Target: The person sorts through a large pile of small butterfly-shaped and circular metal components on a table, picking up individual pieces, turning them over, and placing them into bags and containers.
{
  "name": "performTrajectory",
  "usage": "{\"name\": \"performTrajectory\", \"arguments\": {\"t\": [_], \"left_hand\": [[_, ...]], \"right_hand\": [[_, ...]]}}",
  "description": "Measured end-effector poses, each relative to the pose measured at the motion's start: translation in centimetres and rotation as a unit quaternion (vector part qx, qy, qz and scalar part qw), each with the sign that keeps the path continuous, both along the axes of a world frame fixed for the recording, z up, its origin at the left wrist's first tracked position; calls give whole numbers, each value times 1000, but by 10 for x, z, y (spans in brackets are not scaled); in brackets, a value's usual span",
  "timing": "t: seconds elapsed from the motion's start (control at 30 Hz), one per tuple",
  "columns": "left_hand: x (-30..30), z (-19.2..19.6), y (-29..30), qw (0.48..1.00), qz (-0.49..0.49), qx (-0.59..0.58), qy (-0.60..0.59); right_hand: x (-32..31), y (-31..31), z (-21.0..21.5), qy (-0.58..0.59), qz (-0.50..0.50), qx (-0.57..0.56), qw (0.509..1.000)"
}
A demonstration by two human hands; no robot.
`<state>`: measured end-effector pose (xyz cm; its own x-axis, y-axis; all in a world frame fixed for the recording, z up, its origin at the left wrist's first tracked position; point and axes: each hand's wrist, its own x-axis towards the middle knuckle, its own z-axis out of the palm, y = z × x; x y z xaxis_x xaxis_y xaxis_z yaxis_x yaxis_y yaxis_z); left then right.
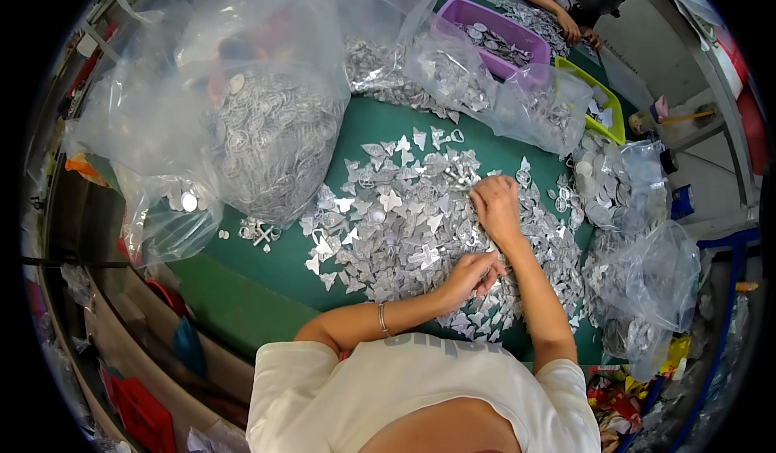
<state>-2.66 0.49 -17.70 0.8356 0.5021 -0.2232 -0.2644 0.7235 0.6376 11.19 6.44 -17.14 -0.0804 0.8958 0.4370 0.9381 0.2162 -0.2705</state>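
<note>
A wide heap of small flat silver-grey metal pieces (388,227), many of them winged or star-like in outline, lies loose in front of me. My right hand (495,204) reaches across to the far right part of the heap. Its fingers are bent down and drawn together against the pieces; what they grip is hidden. Nearer to me, my left hand (470,280), below a wrist bracelet (382,317), is held low over the heap close to my right forearm. Its fingers are curled toward the thumb, and anything between them is too small to make out.
Clear plastic bags (275,154) full of metal pieces stand at the left and back of the green table (234,295). More bags (638,267) line the right side. Behind are a purple basin (517,37) and a lime-green basin (616,122). Another person (566,0) works at the far right.
</note>
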Motion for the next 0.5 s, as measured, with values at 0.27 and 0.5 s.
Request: {"name": "performTrajectory", "arguments": {"t": [0.27, 0.5], "left_hand": [[4, -9, 0, 999, -6, 32, 42], [3, -13, 3, 998, 28, 43, 35]], "right_hand": [[25, -64, 35, 303, -122, -74, 942], [72, -209, 163, 342, -231, 69, 908]]}}
